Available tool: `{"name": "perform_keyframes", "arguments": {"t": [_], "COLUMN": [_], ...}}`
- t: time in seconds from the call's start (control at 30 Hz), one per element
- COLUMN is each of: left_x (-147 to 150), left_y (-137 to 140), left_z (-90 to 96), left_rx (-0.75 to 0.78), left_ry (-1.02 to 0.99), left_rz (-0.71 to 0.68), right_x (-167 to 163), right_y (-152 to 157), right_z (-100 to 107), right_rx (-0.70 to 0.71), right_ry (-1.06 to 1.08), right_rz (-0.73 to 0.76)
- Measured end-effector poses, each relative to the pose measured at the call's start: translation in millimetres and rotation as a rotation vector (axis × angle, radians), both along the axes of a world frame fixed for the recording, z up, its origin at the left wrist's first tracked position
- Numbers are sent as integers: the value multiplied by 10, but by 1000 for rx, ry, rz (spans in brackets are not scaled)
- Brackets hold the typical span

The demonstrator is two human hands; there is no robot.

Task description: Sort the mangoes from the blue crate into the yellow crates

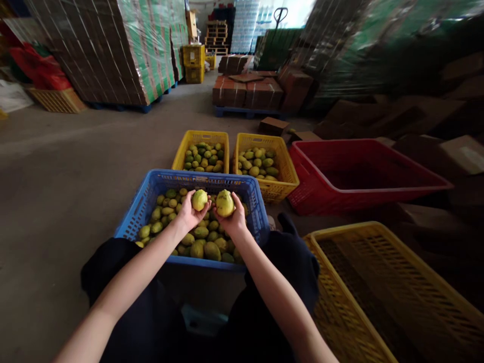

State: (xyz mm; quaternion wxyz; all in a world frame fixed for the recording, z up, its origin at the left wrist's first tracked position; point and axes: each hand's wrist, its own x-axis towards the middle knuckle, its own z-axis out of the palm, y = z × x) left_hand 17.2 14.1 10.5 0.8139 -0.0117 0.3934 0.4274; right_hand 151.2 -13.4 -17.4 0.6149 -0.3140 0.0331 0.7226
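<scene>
My left hand [191, 210] is closed around a yellow-green lemon [199, 200], held over a blue plastic crate [132, 212]. Close beside it, my right hand [235, 218] grips a larger lemon [225, 203] that has dark marks on its skin. Both fruits are raised above the many green and yellow lemons [201, 232] lying in the blue crate. The crate sits between my knees, and my forearms cross over its near rim.
Behind the blue crate stand two yellow crates of lemons, a left one [177, 154] and a right one [289, 174]. A large red crate [321, 199] is to the right, with a yellow crate [350, 297] nearer me. Wrapped pallet stacks [151, 50] and cartons [247, 93] stand farther back.
</scene>
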Motion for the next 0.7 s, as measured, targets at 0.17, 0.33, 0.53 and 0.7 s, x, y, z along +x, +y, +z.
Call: {"name": "perform_keyframes", "arguments": {"t": [0.17,0.33,0.53,0.7], "left_x": [17,24,25,47], "left_y": [-3,-11,-3,-5], "left_z": [-4,0,-36,-83], "left_rx": [-54,-105,-125,-34], "left_ry": [-22,-23,27,108], "left_rz": [-23,-4,-41,-87], "right_x": [10,1,-25,-16], "right_y": [-4,27,29,52], "right_z": [-3,-46,-53,-107], "right_rx": [30,-50,-26,-15], "right_ry": [45,38,3,-16], "right_rz": [35,55,122,143]}}
